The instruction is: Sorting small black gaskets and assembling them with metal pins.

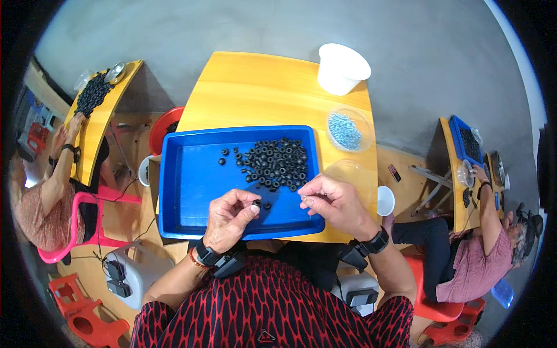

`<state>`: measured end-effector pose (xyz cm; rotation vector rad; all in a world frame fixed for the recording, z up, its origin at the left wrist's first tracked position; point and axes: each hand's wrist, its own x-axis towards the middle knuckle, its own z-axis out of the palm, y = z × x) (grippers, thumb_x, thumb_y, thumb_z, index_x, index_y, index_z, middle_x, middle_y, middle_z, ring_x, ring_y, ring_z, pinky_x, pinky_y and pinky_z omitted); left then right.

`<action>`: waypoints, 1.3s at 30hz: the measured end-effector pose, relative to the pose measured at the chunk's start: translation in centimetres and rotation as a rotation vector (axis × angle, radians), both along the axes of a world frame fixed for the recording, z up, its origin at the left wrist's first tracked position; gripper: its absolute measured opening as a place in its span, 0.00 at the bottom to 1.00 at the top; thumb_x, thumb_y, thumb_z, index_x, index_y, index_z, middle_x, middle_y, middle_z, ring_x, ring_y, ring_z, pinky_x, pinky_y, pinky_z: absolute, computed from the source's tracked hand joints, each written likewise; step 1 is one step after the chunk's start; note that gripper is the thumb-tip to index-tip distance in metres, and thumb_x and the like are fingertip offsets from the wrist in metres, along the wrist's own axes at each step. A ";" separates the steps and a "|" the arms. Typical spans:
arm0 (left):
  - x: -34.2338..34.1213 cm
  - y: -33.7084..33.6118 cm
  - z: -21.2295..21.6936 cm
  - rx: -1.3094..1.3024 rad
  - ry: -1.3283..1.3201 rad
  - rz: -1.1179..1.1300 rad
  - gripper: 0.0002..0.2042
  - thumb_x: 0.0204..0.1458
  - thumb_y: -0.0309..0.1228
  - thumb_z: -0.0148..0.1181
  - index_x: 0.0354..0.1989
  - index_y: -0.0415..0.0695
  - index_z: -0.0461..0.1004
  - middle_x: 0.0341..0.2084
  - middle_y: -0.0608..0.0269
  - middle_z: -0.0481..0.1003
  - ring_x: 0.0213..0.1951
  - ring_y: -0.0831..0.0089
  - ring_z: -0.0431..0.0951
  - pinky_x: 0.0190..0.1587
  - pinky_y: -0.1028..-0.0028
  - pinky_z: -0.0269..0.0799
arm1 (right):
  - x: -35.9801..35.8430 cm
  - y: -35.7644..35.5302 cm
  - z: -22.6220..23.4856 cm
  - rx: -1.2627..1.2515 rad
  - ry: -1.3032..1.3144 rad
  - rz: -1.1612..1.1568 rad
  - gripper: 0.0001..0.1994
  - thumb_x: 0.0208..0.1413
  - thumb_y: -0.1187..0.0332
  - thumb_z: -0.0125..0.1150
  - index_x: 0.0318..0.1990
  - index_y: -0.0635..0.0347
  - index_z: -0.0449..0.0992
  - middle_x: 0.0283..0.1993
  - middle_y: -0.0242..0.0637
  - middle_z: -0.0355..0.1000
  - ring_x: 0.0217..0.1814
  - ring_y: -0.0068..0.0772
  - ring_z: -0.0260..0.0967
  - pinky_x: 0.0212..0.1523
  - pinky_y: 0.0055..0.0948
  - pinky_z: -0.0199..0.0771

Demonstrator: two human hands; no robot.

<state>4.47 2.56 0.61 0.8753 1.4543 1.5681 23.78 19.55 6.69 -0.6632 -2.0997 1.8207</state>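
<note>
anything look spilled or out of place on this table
Nothing stands out. The black rings sit heaped inside the blue tray, a few stragglers loose beside the heap but none over the rim. The white cup stands upright, and the blue bits stay in their clear dish.

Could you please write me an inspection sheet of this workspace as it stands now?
Surface: yellow wooden table, bare at the far side.
Job's things: blue tray holding a pile of black rings; one loose ring lies near the hands.
Clutter: white bucket, clear dish of blue-grey small parts, white cup.
Grippers: left hand pinches a black ring; right hand pinches something too small to tell.
Cables: black cable on the floor at left.
Surroundings: people seated at tables on both sides, red stools.
</note>
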 end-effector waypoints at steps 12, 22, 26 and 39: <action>-0.3 -0.2 0.0 0.093 -0.240 -0.035 0.09 0.56 0.23 0.63 0.43 0.35 0.72 0.32 0.60 0.78 0.32 0.75 0.79 0.38 0.75 0.78 | -4.8 -3.2 -0.7 0.302 0.102 0.055 0.13 0.54 0.83 0.60 0.48 0.67 0.76 0.41 0.39 0.73 0.43 0.27 0.76 0.42 0.24 0.80; -0.3 -0.3 0.2 0.086 -0.219 -0.052 0.08 0.55 0.23 0.64 0.40 0.36 0.73 0.32 0.61 0.78 0.33 0.76 0.78 0.39 0.76 0.76 | -5.7 -3.4 0.2 0.514 0.078 0.088 0.12 0.52 0.82 0.62 0.45 0.67 0.75 0.39 0.41 0.75 0.39 0.32 0.77 0.39 0.27 0.78; -0.3 -0.3 0.1 0.085 -0.190 -0.024 0.07 0.54 0.22 0.65 0.40 0.37 0.75 0.31 0.63 0.78 0.32 0.77 0.77 0.37 0.77 0.75 | -6.2 -3.6 0.8 0.619 0.139 0.118 0.11 0.52 0.82 0.60 0.44 0.68 0.74 0.36 0.45 0.73 0.36 0.43 0.75 0.36 0.34 0.76; -0.4 -0.4 -0.2 0.105 -0.258 -0.016 0.05 0.56 0.22 0.63 0.38 0.37 0.73 0.30 0.61 0.77 0.31 0.76 0.78 0.37 0.75 0.76 | -6.5 -4.5 0.6 0.671 0.181 0.123 0.14 0.51 0.84 0.57 0.47 0.69 0.71 0.37 0.49 0.70 0.37 0.51 0.73 0.36 0.39 0.76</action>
